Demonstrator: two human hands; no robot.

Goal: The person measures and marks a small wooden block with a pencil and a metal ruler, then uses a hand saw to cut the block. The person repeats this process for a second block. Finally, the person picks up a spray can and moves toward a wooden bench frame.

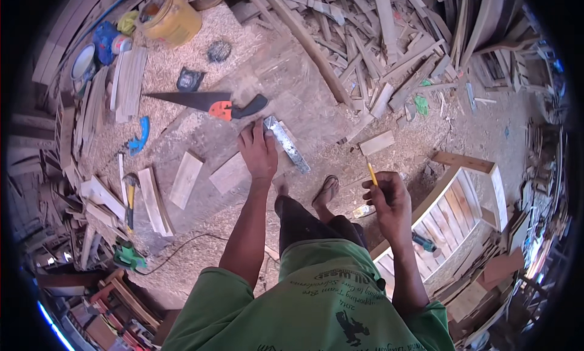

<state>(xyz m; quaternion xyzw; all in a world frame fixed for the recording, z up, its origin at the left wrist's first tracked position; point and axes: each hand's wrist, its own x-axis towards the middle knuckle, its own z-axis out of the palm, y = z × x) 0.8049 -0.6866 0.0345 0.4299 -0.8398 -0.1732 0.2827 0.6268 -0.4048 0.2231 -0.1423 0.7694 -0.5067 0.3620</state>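
Yellow pencil (pixel 372 174) pinched in the right hand (pixel 392 202); left hand (pixel 258 153) by a speckled metal bar (pixel 287 145).
The left fingers are at the bar's top end, but I can't tell if they grip it. The saw (pixel 207 101) lies just past them; a careless reach could scratch skin on its blade. Wood shavings (pixel 170 71) dust the flat brown surface (pixel 261 77), and scrap wood (pixel 365 41) fills the room's edges.

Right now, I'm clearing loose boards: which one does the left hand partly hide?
The short board jutting from behind the left hand; the paler board beside it and planks by the hammer lie clear of the hand.
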